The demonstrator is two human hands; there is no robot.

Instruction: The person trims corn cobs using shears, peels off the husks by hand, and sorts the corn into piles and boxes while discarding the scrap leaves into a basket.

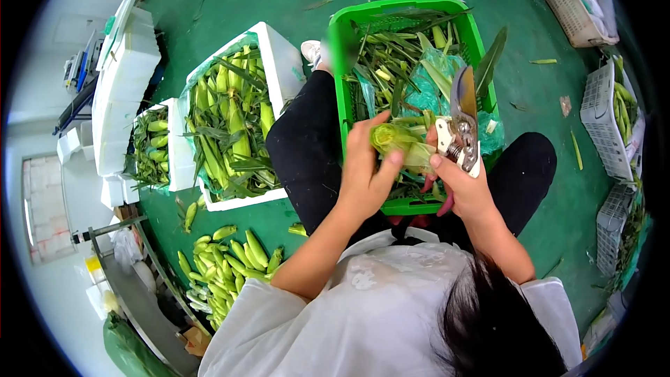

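My left hand (364,164) is closed around an ear of corn (391,137), its pale green husk end turned up toward me. In my right hand (462,192) is a pair of pruning shears (462,126), the blades pointing up and away and the red handles partly hidden by my fingers. Fingers of the right hand are close against the ear's husk; whether they also grip it I cannot tell. Both hands are above the near part of a green plastic basket (408,5), which holds cut husks, leaves and a crumpled green plastic bag (429,87).
Left of my legs, a white foam box (279,63) holds unhusked corn (237,129), with a smaller foam box (183,153) beyond. A pile of trimmed ears (230,262) lies on the green floor. Crates (604,115) line the right side. A metal rack (143,293) stands lower left.
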